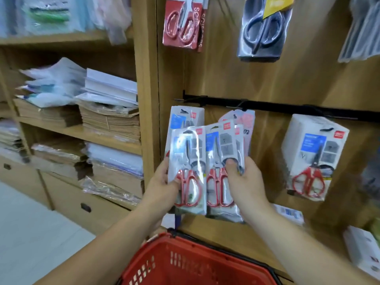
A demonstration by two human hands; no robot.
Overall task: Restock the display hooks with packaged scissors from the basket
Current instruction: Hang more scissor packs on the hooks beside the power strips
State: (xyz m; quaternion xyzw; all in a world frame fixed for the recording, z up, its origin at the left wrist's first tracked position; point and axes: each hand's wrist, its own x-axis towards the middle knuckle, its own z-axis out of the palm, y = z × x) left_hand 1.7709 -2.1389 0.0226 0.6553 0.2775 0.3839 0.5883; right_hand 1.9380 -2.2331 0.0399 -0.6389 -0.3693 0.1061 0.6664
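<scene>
My left hand (162, 182) grips one pack of red-handled scissors (188, 159) by its left edge. My right hand (244, 179) grips a second pack of red-handled scissors (223, 147), thumb on its front, with more packs fanned behind it. Both are held up in front of the black hook rail (267, 105). Behind them hang a white pack (186, 115) and a pink pack (244, 117). To the right hangs another stack of red-handled scissors packs (314, 153). The red basket (185, 262) sits below my arms; its inside looks bare where visible.
Red scissors packs (181, 23) and dark blue scissors packs (264, 27) hang on the upper wooden panel. Wooden shelves on the left hold brown envelopes (111, 120) and plastic sleeves (57, 81). Boxes (362, 251) lie at the lower right. Drawers (86, 206) are at the lower left.
</scene>
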